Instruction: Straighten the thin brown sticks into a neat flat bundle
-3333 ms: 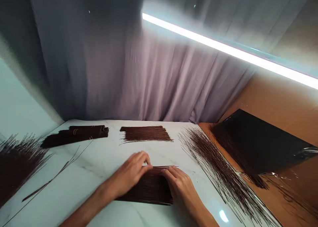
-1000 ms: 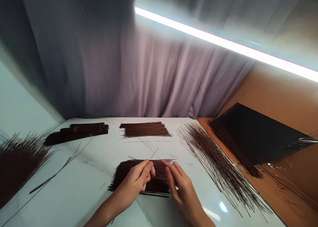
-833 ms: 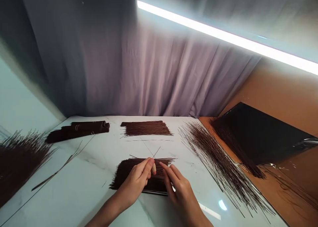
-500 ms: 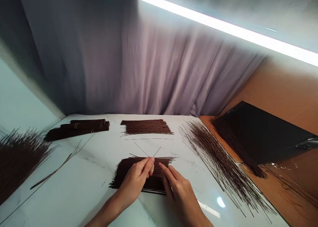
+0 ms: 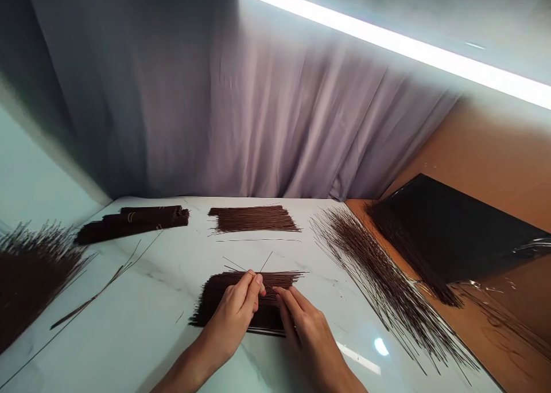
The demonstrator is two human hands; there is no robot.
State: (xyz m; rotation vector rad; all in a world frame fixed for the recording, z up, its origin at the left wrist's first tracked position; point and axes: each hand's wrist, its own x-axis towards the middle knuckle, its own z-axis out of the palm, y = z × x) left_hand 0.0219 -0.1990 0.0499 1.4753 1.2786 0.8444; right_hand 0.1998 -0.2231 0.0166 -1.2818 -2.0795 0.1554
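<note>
My left hand [image 5: 235,310] is closed over a spread of thin dark brown sticks [image 5: 213,301] on the white table. Between its thumb and fingers it pinches thin sticks [image 5: 266,261], whose ends poke out above the knuckles, and a small pale piece shows at the fingertips. Just to the right, my right hand [image 5: 307,324] is closed, with thumb and forefinger pinched together on the end of a thin stick. Both hands hover at the middle of the spread and hide part of it.
Behind lies another flat row of sticks [image 5: 256,218]. Tied dark bundles [image 5: 146,221] are at the back left, a thick pile [image 5: 34,284] at the far left. Loose sticks [image 5: 387,272] lie on the right, beside a black sheet [image 5: 451,232].
The sticks in my left hand have tilted and lowered slightly. My right hand has moved a little left, its fingertips closer to my left hand.
</note>
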